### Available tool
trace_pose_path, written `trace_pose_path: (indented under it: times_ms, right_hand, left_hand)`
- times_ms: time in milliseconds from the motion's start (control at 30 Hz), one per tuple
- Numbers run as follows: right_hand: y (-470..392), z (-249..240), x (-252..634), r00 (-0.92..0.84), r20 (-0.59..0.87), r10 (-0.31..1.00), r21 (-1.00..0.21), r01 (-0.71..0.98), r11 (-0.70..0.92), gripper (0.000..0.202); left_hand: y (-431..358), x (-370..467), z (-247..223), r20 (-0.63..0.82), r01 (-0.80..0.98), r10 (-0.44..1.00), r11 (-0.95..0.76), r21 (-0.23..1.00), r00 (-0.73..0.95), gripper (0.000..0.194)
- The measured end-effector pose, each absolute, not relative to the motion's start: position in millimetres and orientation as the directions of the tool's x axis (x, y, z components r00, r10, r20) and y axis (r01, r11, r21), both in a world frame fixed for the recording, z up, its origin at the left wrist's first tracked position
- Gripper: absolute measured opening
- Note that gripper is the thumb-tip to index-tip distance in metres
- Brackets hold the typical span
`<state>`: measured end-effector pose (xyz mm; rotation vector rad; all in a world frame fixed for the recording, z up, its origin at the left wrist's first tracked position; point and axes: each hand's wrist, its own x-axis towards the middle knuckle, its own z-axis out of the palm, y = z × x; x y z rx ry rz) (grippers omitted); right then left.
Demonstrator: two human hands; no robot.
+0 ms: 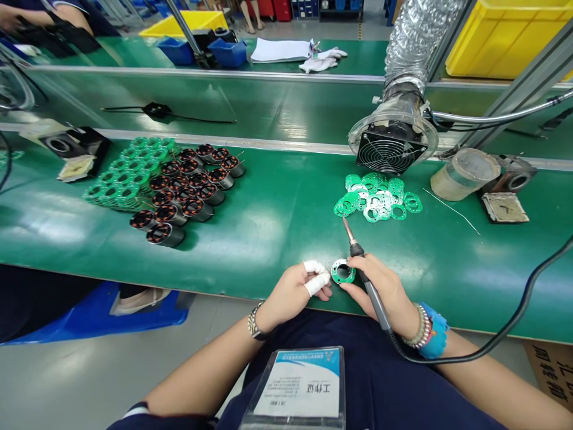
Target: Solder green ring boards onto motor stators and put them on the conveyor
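My right hand [390, 291] grips a soldering iron [374, 297], its metal tip pointing away from me toward a heap of loose green ring-shaped circuit boards [378, 200]. Thumb and forefinger of that same hand also rest on either side of one green ring board [339, 277] near the table's front edge. Whether a motor core sits beneath this board, I cannot tell. Close on its left is my left hand [290, 292], two fingers wrapped in white tape. Its fingers are curled together at the board's edge; anything pinched in them is hidden.
Copper-wound motor stators [196, 208] and stacked green-topped parts [119, 191] stand at left. A fan [391, 152] on a foil duct hangs behind the loose boards. At right are a round tub [465, 173], a soldering-iron stand [505, 206] and the iron's black cable [521, 310].
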<state>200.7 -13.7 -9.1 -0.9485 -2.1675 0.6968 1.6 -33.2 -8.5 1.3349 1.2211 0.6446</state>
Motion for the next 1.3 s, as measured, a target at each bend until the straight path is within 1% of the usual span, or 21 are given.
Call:
trace_pose_path:
  times_ms: [67, 133, 233, 300, 333, 400, 467, 567, 633, 667, 700, 767, 867, 933, 1000, 1033, 1100, 1167, 1200, 1267, 1300]
  right_hand:
    - [-14, -9, 201, -0.516, 0.356, 0.779, -0.684, 0.425, 0.594, 0.032]
    - [-14, -9, 201, -0.518, 0.354, 0.779, -0.688, 0.42, 0.592, 0.031]
    - [-14, -9, 201, -0.518, 0.353, 0.779, -0.694, 0.414, 0.589, 0.031]
    - [-15, -9, 201, -0.516, 0.357, 0.779, -0.692, 0.413, 0.591, 0.031]
    - [-15, -9, 201, -0.516, 0.359, 0.777, -0.691, 0.412, 0.593, 0.031]
    - [-15, -9, 201, -0.52, 0.362, 0.773, -0.69, 0.409, 0.598, 0.031]
    - [-15, -9, 201, -0.524, 0.363, 0.771, -0.688, 0.407, 0.6, 0.031]
    - [-15, -10, 201, -0.519, 0.37, 0.771, -0.682, 0.411, 0.605, 0.032]
    - [-15, -10, 201, -0.517, 0.371, 0.771, -0.679, 0.416, 0.605, 0.031]
    - [-15, -10, 200, -0.518, 0.369, 0.772, -0.678, 0.419, 0.605, 0.031]
    - [-15, -10, 200, -0.519, 0.365, 0.772, -0.678, 0.42, 0.603, 0.031]
    - [-15, -10, 200, -0.522, 0.357, 0.774, -0.68, 0.422, 0.599, 0.032]
    - [-15, -10, 200, -0.521, 0.356, 0.775, -0.685, 0.418, 0.596, 0.032]
    - [-15, -10, 200, -0.52, 0.36, 0.774, -0.684, 0.417, 0.598, 0.032]
    - [-14, -9, 200, -0.523, 0.364, 0.771, -0.682, 0.414, 0.603, 0.031]
    - [-14, -10, 200, -0.525, 0.365, 0.769, -0.68, 0.414, 0.605, 0.031]
    - [-14, -10, 200, -0.524, 0.366, 0.769, -0.674, 0.42, 0.608, 0.031]
    - [-14, -10, 200, -0.519, 0.367, 0.772, -0.669, 0.429, 0.606, 0.03]
    - [-14, -10, 200, -0.518, 0.367, 0.773, -0.667, 0.432, 0.607, 0.029]
    - [-14, -10, 199, -0.517, 0.368, 0.773, -0.666, 0.434, 0.607, 0.027]
    - [-15, -10, 199, -0.518, 0.368, 0.773, -0.666, 0.433, 0.607, 0.027]
  left_hand:
    - [-33, -1, -7, -0.251, 0.355, 0.907, 0.124, 0.926, 0.339, 0.021]
    - [-33, -4, -8, -0.069, 0.547, 0.933, -0.146, 0.824, 0.354, 0.02]
    - [-36, -10, -10, 0.237, 0.737, 0.853, -0.522, 0.429, 0.466, 0.021]
    - [-36, -12, -10, 0.316, 0.74, 0.77, -0.63, 0.236, 0.555, 0.02]
    - [-36, -12, -9, 0.324, 0.73, 0.746, -0.654, 0.198, 0.581, 0.02]
    - [-33, -9, -5, 0.282, 0.723, 0.758, -0.649, 0.236, 0.589, 0.021]
    - [-29, -4, -1, 0.15, 0.736, 0.839, -0.533, 0.418, 0.523, 0.019]
    - [-22, 5, 5, -0.214, 0.63, 0.881, -0.115, 0.768, 0.422, 0.022]
    - [-22, 7, 6, -0.367, 0.52, 0.828, 0.11, 0.847, 0.423, 0.025]
    - [-23, 7, 6, -0.372, 0.507, 0.83, 0.128, 0.852, 0.415, 0.025]
    - [-24, 5, 5, -0.325, 0.531, 0.859, 0.075, 0.844, 0.396, 0.024]
    - [-29, 0, 2, -0.114, 0.65, 0.919, -0.176, 0.739, 0.378, 0.021]
    - [-36, -8, -3, 0.201, 0.761, 0.851, -0.524, 0.382, 0.485, 0.019]
    - [-37, -10, -4, 0.275, 0.756, 0.788, -0.611, 0.234, 0.551, 0.016]
    - [-34, -7, -2, 0.276, 0.751, 0.783, -0.618, 0.234, 0.558, 0.015]
    - [-31, -4, 0, 0.247, 0.755, 0.808, -0.588, 0.291, 0.535, 0.014]
    - [-26, 4, 4, 0.116, 0.746, 0.895, -0.426, 0.512, 0.431, 0.014]
    - [-21, 11, 7, -0.138, 0.629, 0.945, -0.086, 0.772, 0.298, 0.017]
    - [-19, 13, 8, -0.277, 0.518, 0.927, 0.111, 0.848, 0.254, 0.018]
    - [-19, 13, 9, -0.478, 0.291, 0.841, 0.405, 0.867, 0.252, 0.022]
    - [-20, 10, 9, -0.522, 0.216, 0.806, 0.477, 0.852, 0.277, 0.024]
